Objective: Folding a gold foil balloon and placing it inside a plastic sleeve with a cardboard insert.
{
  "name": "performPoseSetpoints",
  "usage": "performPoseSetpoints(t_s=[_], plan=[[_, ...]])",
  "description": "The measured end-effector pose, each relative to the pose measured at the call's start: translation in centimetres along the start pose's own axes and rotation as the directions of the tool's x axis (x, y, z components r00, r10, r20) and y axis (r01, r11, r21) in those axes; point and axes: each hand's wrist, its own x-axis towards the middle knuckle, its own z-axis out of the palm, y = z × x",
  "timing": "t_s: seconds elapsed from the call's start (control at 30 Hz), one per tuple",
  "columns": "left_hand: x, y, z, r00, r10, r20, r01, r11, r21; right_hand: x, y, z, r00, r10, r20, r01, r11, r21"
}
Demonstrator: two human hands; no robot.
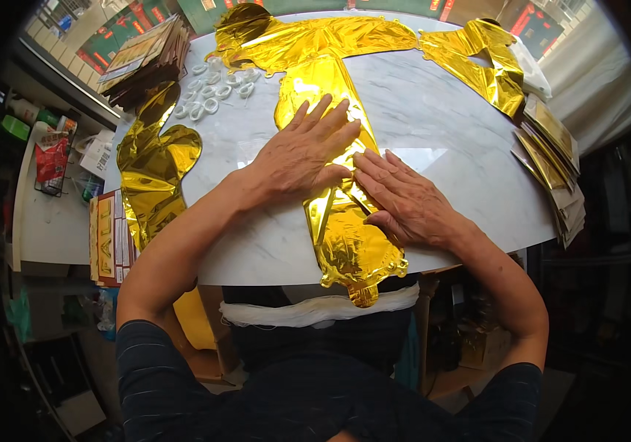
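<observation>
A flat gold foil balloon (360,243) lies lengthwise on the marbled white table, its near end hanging slightly over the front edge. My left hand (304,147) rests flat on its middle with fingers spread. Beside it, my right hand (400,193) lies palm down on the balloon's right side, fingers stretched out toward the left hand. Part of the foil under both hands is hidden. At the far side, more gold foil balloons (330,37) stretch across the table, and the far end of the one under my hands meets them.
Small white ribbon rolls (212,90) lie in a cluster at the far left. Stacks of flat packages stand at the left (146,62) and right (551,151) edges. Another gold foil balloon (157,166) droops over the left edge. A bundle of white strings (319,313) hangs across my lap.
</observation>
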Motion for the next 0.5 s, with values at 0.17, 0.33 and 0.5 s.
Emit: performPoseSetpoints(t_s=[0.17, 0.33, 0.5], plan=[[0.1, -0.2, 0.3, 0.991, -0.030, 0.129, 0.032, 0.999, -0.018, 0.3, 1.0, -1.0, 0.999, 0.052, -0.001, -0.050, 0.967, 0.249], [0.1, 0.2, 0.0, 0.997, -0.025, 0.071, 0.031, 0.996, -0.078, 3.1, 5.2, -0.1, 0.996, 0.057, -0.065, -0.058, 0.998, -0.006], [0.3, 0.1, -0.1, 0.996, -0.037, 0.083, 0.044, 0.995, -0.092, 4.2, 6.4, 0.2, 0.996, 0.089, 0.011, -0.088, 0.996, -0.026]])
